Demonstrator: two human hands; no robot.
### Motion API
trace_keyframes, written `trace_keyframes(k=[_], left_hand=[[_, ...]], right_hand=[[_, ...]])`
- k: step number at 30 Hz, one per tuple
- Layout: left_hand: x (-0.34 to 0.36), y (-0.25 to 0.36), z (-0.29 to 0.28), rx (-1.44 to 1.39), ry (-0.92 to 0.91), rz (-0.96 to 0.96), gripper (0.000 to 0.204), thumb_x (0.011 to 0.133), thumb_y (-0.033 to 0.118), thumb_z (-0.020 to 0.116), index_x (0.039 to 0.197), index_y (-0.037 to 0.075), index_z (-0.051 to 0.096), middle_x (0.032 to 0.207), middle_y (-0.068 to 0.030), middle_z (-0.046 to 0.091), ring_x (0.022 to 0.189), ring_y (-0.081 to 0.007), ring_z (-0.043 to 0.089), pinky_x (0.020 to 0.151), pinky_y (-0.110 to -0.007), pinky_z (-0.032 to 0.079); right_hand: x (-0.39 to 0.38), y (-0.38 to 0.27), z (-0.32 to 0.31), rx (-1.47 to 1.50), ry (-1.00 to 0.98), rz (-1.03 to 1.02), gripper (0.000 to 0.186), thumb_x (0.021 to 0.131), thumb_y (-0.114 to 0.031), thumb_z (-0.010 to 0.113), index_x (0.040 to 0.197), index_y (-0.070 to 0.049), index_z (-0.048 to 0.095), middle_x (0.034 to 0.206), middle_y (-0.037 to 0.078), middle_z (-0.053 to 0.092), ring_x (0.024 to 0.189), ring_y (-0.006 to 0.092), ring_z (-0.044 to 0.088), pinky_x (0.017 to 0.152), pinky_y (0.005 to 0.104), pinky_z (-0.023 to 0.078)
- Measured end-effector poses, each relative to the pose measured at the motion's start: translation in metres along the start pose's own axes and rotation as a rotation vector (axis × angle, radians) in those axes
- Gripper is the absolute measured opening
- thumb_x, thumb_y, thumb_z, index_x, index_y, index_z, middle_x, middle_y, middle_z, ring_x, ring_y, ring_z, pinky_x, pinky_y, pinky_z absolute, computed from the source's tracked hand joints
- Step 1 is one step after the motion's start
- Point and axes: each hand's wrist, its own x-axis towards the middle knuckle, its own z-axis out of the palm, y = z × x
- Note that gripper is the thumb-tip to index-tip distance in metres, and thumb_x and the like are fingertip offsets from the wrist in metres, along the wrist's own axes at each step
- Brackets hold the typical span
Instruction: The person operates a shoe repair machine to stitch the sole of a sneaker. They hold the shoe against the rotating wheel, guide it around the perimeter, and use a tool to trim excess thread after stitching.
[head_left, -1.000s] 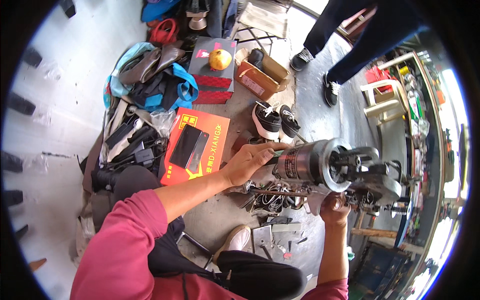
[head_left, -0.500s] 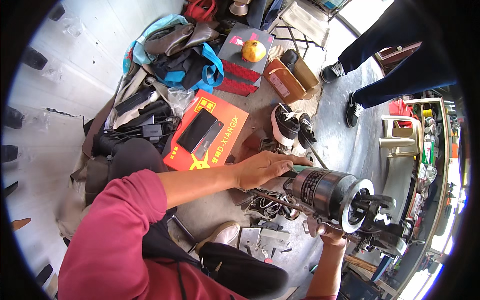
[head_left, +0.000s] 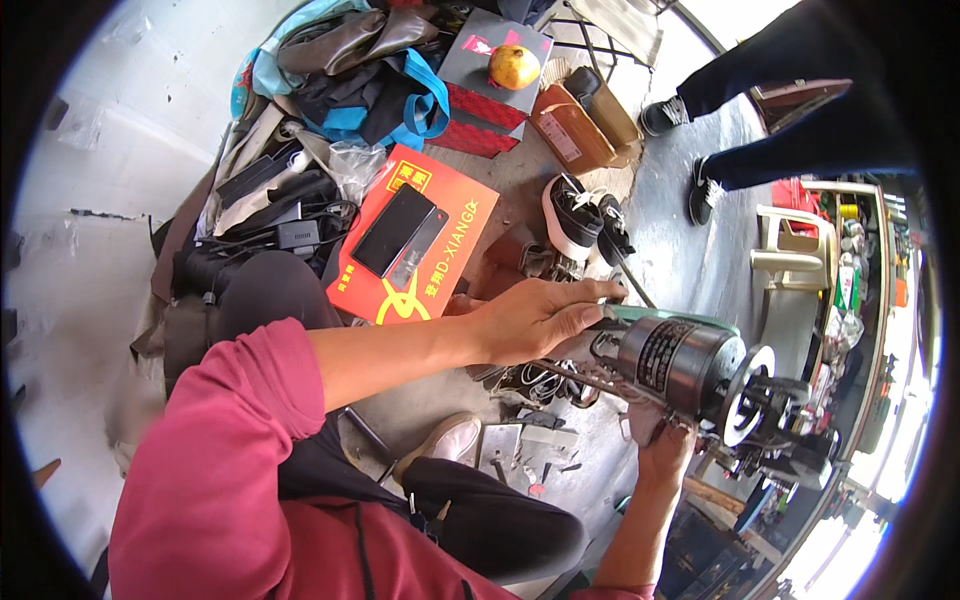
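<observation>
while our left hand (head_left: 528, 320) lies against the metal machine (head_left: 690, 362), we cannot tell if its fingers grip | our right hand (head_left: 667, 455) is at the machine's underside, fingers mostly hidden, grip unclear | machine in front of us, right of the red box (head_left: 442, 252)

A metal machine (head_left: 690, 362) and crowded shelves (head_left: 880, 350) suggest a workshop.

The grey floor (head_left: 690, 265), shiny toward the right, carries a pair of black lace-up shoes (head_left: 577, 207) with white soles. Beyond them stands an open brown cardboard box (head_left: 560, 135). Nearer lies a pale flat plate (head_left: 500, 440); rightward stands a cream plastic chair (head_left: 775, 262).
</observation>
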Motion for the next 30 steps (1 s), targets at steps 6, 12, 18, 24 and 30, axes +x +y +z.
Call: trace_keyframes(k=[6, 12, 18, 24, 30], left_hand=[[-0.015, 0.013, -0.001, 0.027, 0.0, 0.082, 0.061, 0.096, 0.021, 0.065, 0.151, 0.012, 0.043, 0.12, -0.0141, 0.068, 0.108, -0.0223, 0.064, 0.098, -0.035, 0.049], [-0.011, 0.021, 0.017, 0.129, 0.171, 0.071, 0.054, 0.089, 0.023, 0.075, 0.137, 0.007, 0.056, 0.113, -0.0097, 0.069, 0.093, -0.0139, 0.064, 0.084, -0.031, 0.054], [-0.012, 0.024, 0.033, 0.137, 0.317, -0.03, 0.06, 0.085, 0.036, 0.083, 0.131, 0.003, 0.063, 0.112, -0.0053, 0.072, 0.101, -0.0107, 0.064, 0.091, -0.027, 0.05], [-0.011, 0.024, 0.041, 0.162, 0.359, 0.029, 0.069, 0.085, 0.033, 0.082, 0.136, -0.004, 0.057, 0.115, -0.0088, 0.072, 0.104, -0.013, 0.064, 0.094, -0.028, 0.049], [-0.023, 0.031, 0.034, 0.294, 0.355, 0.264, 0.052, 0.09, 0.022, 0.071, 0.137, 0.004, 0.057, 0.128, -0.0091, 0.064, 0.121, -0.019, 0.058, 0.102, -0.033, 0.045]], right_hand=[[0.0, 0.016, 0.031, -0.289, 0.483, -0.21, 0.043, 0.079, 0.006, 0.074, 0.119, 0.003, 0.06, 0.115, 0.016, 0.067, 0.103, 0.0197, 0.066, 0.086, 0.0331, 0.055], [-0.011, 0.016, 0.059, -0.721, 0.403, -0.366, 0.027, 0.092, -0.023, 0.078, 0.097, 0.0, 0.065, 0.087, 0.005, 0.069, 0.082, 0.011, 0.06, 0.074, 0.0304, 0.05], [-0.003, 0.023, 0.058, -0.864, 0.437, -0.514, 0.029, 0.09, -0.024, 0.077, 0.095, 0.001, 0.062, 0.084, 0.016, 0.07, 0.072, 0.0176, 0.058, 0.072, 0.0342, 0.05], [-0.009, 0.016, 0.062, -0.919, 0.458, -0.482, 0.035, 0.09, -0.031, 0.075, 0.096, 0.001, 0.063, 0.084, 0.019, 0.071, 0.076, 0.0298, 0.068, 0.073, 0.0396, 0.051], [-0.012, 0.015, 0.062, -0.989, 0.481, -0.456, 0.04, 0.091, -0.036, 0.074, 0.095, 0.0, 0.06, 0.083, 0.024, 0.069, 0.081, 0.0468, 0.065, 0.072, 0.0465, 0.05]])
